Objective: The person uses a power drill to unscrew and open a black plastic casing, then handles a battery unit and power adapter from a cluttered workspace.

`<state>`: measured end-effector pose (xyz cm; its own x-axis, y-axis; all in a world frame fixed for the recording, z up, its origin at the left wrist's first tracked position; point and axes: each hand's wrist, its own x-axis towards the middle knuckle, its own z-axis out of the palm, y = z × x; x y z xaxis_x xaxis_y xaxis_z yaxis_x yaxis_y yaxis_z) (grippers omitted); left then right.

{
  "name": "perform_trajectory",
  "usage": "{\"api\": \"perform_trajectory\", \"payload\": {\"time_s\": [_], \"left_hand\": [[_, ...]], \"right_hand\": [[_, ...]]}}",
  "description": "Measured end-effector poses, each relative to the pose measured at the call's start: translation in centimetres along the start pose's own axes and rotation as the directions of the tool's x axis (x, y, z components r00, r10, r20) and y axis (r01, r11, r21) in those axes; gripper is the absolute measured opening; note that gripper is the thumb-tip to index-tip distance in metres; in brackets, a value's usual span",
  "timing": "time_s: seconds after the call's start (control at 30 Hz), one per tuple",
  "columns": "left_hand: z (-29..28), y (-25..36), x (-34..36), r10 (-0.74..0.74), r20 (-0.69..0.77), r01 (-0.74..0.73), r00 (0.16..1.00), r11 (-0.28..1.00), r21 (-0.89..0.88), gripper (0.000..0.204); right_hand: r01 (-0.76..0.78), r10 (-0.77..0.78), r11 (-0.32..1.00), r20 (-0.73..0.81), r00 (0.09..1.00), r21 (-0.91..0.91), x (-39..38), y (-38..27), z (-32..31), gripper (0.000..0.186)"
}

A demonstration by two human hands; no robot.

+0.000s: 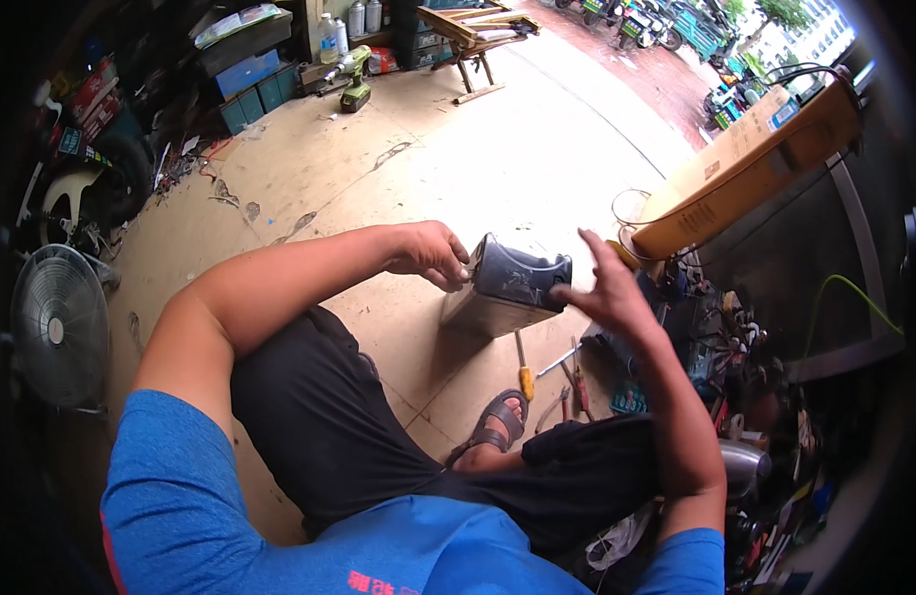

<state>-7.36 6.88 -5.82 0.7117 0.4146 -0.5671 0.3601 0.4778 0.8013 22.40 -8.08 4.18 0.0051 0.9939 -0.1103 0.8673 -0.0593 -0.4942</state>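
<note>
One box with a dark top stands on the floor at frame center, the left hand curled at its left edge, its grip indeterminable, the right hand spread open at its right end, a screwdriver below, and a fan at far left.

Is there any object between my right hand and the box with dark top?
Nothing visible does: the right hand overlaps the right end of the dark-topped box in this view, though contact is unclear. The yellow-handled screwdriver lies closer to you, outside that gap.
</note>
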Motion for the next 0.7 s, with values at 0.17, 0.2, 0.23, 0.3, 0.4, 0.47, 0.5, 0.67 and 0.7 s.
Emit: {"api": "perform_trajectory", "payload": {"time_s": [0.17,0.2,0.23,0.3,0.4,0.47,0.5,0.67,0.7], "left_hand": [[-0.5,-0.8,0.4,-0.002,0.017,0.003,1.000,0.999,-0.033,0.042],[-0.4,-1.0,0.4,0.021,0.007,-0.021,1.000,1.000,-0.006,0.044],[-0.1,-0.9,0.2,0.044,-0.002,-0.044,0.999,0.999,0.020,0.046],[0.2,-0.6,0.0,0.048,-0.030,-0.047,0.998,0.998,0.030,0.051],[0.4,-0.8,-0.1,0.064,-0.050,-0.061,0.997,0.996,0.060,0.061],[0.7,-0.9,-0.1,0.055,-0.071,-0.052,0.996,0.998,0.030,0.057],[0.9,-1.1,-0.2,0.043,-0.094,-0.042,0.995,0.999,0.011,0.054],[1.0,-2.6,0.0,-0.006,-0.020,0.005,1.000,0.998,-0.069,0.035],[1.2,-2.6,-0.1,-0.036,0.015,0.037,0.999,0.994,-0.103,0.031]], "right_hand": [[0.261,-0.239,0.929,0.113,0.964,-0.264,1.1,1.0,4.4,0.106],[0.266,-0.241,0.927,0.123,0.963,-0.265,1.2,1.5,4.6,0.106],[0.265,-0.245,0.935,0.108,0.963,-0.238,1.1,1.2,4.5,0.104],[0.264,-0.248,0.941,0.102,0.963,-0.213,1.3,0.7,4.1,0.102],[0.229,-0.222,0.969,0.080,0.972,-0.097,1.7,0.6,4.1,0.091],[0.227,-0.218,0.970,0.100,0.971,-0.088,1.7,0.4,3.7,0.091],[0.224,-0.216,0.972,0.110,0.970,-0.074,1.7,0.1,3.6,0.090],[0.210,-0.195,0.974,0.163,0.967,-0.082,2.3,-0.7,2.6,0.092],[0.187,-0.168,0.978,0.191,0.967,-0.089,2.4,-0.7,2.3,0.095]]}}
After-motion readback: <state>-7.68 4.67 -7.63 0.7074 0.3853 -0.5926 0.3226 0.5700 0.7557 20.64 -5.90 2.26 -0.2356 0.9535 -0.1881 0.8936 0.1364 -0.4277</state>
